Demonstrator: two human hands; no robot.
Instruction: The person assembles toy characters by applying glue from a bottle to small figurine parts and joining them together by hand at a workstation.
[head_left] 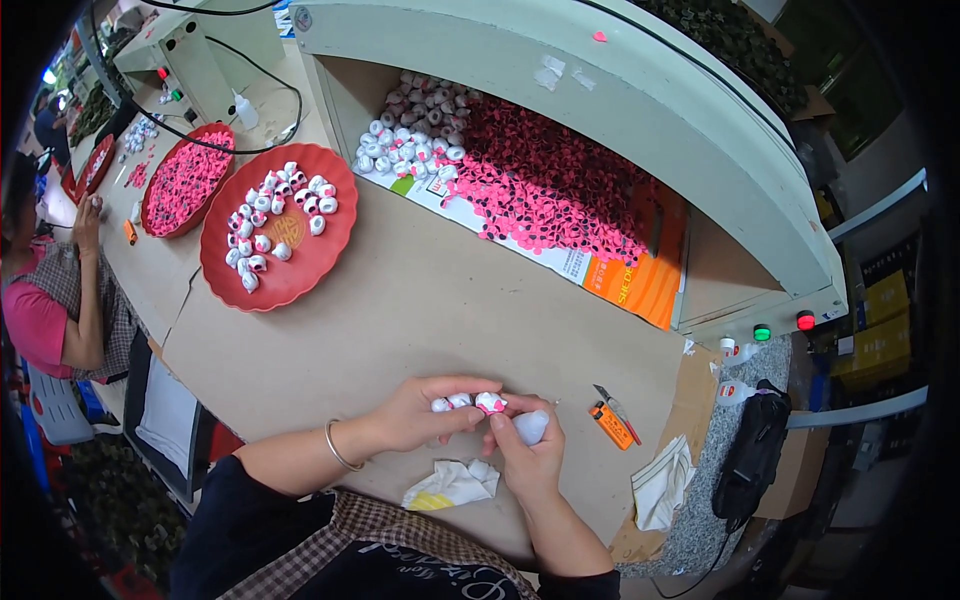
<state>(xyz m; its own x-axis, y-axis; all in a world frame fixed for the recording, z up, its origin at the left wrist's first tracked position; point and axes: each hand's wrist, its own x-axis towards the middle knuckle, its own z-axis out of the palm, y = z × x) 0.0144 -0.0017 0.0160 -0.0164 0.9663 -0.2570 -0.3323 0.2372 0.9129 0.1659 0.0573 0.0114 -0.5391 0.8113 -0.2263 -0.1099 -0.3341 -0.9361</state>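
Observation:
My left hand point(425, 412) is closed around a few small white rounded pieces, which show along its fingers. One of them, a white piece with pink parts point(490, 402), sits at the fingertips, where both hands meet. My right hand point(528, 462) has its fingers wrapped round a small white squeeze bottle point(531, 427), whose tip is hidden by the fingers. Below the hands lies a crumpled white cloth with a yellow patch point(452, 484). To the left, a red scalloped tray point(222, 262) holds many similar white-and-pink pieces.
A pale curved cabinet point(560, 60) shelters heaps of white pieces point(405, 145) and pink-and-black bits point(560, 190). An orange lighter point(611, 425), a cutter point(618, 408) and a folded cloth point(662, 485) lie to the right. Another person point(60, 300) works at far left by a red tray point(150, 215).

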